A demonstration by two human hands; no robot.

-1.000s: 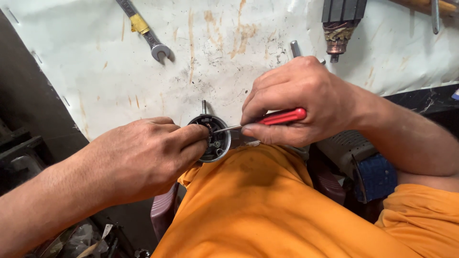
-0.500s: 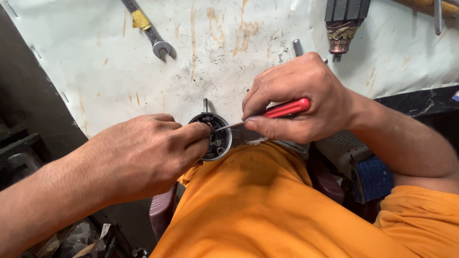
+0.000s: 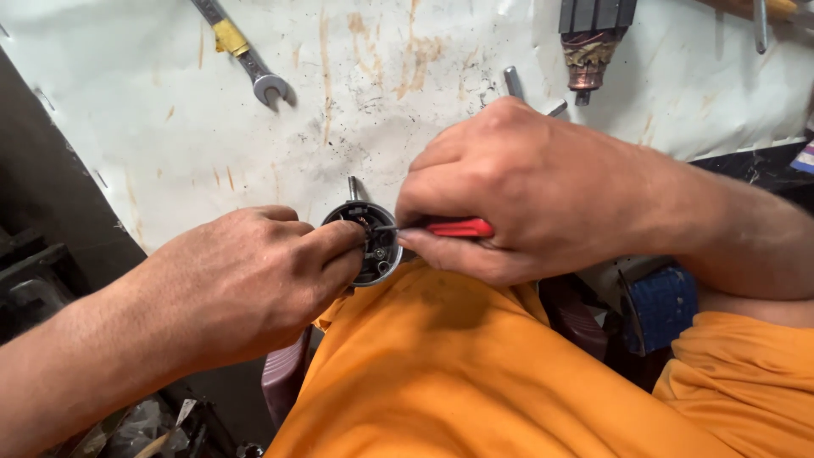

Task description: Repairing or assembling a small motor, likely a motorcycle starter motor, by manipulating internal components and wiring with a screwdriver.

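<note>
Gripping round grey motor housing in left hand | right hand clenched on red-handled screwdriver | tip seemingly inside

Head camera looks steeply down, close above the lap.

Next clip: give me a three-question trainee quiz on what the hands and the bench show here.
1. True or false: the left hand grips the round motor housing.
2. Which tool does the right hand hold? A) open-end wrench B) red-handled screwdriver C) hammer
3. Fill in: the wrench lies on the white ____, top left.

Key
1. True.
2. B: the red-handled screwdriver, with its tip inside the housing.
3. Sheet.
</note>
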